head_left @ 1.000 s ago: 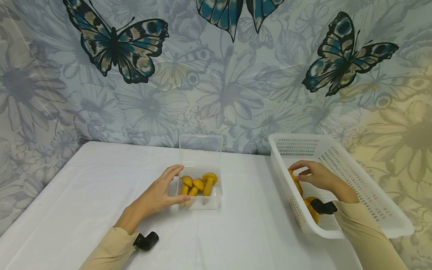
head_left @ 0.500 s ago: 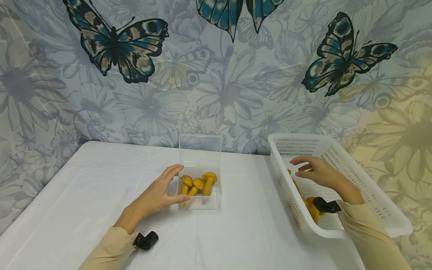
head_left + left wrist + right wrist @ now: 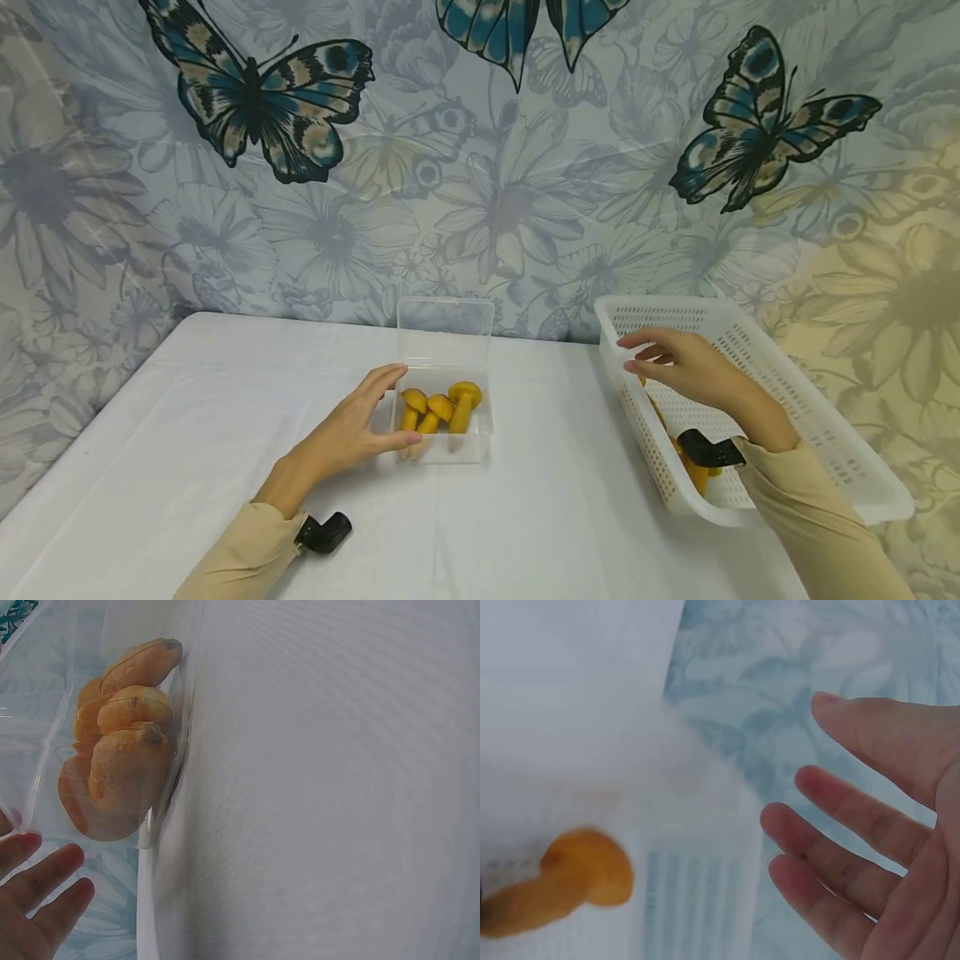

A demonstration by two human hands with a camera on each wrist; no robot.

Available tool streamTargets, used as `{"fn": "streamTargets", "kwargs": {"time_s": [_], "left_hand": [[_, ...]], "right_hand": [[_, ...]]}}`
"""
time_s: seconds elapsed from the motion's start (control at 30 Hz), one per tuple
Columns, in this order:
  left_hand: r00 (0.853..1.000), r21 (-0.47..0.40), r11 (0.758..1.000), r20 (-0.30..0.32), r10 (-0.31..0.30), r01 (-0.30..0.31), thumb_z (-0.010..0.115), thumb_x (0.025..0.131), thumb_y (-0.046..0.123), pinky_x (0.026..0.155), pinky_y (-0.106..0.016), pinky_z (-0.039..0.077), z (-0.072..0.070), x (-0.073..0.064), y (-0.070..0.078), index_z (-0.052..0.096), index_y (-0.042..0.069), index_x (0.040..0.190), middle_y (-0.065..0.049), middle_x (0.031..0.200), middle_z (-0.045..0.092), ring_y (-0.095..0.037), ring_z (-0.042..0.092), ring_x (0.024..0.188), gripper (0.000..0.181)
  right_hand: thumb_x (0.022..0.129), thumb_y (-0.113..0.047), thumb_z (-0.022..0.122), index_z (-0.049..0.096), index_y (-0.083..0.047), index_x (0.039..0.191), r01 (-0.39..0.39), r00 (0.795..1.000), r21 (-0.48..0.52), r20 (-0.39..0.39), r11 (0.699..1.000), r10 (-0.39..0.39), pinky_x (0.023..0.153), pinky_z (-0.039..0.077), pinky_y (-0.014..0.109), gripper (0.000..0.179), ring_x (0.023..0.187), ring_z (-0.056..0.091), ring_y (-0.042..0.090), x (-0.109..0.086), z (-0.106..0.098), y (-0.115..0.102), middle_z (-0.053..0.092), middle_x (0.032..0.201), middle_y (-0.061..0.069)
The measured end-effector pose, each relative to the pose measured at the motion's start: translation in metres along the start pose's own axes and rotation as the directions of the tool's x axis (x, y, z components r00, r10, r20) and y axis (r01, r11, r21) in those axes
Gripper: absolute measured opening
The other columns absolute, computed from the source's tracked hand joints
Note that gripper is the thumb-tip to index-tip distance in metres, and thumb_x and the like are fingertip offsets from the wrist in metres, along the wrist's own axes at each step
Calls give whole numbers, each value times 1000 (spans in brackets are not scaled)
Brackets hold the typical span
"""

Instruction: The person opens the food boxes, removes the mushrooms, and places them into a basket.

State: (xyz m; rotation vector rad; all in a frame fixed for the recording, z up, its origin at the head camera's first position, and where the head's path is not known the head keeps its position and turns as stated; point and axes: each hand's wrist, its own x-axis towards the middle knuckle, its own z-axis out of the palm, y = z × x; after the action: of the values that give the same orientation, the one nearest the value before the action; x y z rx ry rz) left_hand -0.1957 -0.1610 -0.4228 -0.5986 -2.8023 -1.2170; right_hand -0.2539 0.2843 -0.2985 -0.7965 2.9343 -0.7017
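My left hand rests at the left side of a clear plastic box, index fingertip at its back-left corner and thumb along its front. Several fingers stretch out straight beside the box in the left wrist view. Inside lie three yellow mushrooms, stems toward the front. My right hand hovers over the left rim of a white perforated basket, fingers loosely extended and holding nothing. Yellow mushrooms lie along the basket's left wall, partly hidden by the wrist camera; one mushroom shows in the right wrist view.
The box's hinged clear lid stands up at the back. A white cloth covers the table, and a butterfly-patterned backdrop hangs right behind it. The basket's tall walls rise at the table's right side.
My right hand pulls its fingers off a mushroom by the basket's left wall, lifts, then shifts left over the rim. My left hand and the box stay put.
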Motion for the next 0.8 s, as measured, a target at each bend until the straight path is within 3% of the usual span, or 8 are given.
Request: {"fn": "streamTargets", "kwargs": {"time_s": [0.2,0.47,0.8], "left_hand": [[1000,-8,1000,4,-7,7,75,79,61,113,-58,38,0,0,1,30,20,155,-2,161,30,-31,42,141,97],[1000,-1,1000,6,5,-5,75,79,61,113,-59,37,0,0,1,30,19,155,-4,161,30,-32,42,142,99],[1000,-11,1000,3,14,-14,76,79,57,112,-57,40,1,0,0,30,16,155,-3,161,30,-32,44,139,98]], "right_hand": [[95,-18,68,65,-5,124,48,999,-7,8,999,-48,90,56,48,32,105,69,31,11,5,-21,68,124,14],[91,-15,71,66,-6,121,145,989,5,27,989,-145,90,57,45,32,103,69,27,24,18,-45,69,119,9],[90,-20,74,66,-10,123,169,982,7,81,986,-169,92,56,43,36,106,67,23,44,30,-79,69,122,4]]}}
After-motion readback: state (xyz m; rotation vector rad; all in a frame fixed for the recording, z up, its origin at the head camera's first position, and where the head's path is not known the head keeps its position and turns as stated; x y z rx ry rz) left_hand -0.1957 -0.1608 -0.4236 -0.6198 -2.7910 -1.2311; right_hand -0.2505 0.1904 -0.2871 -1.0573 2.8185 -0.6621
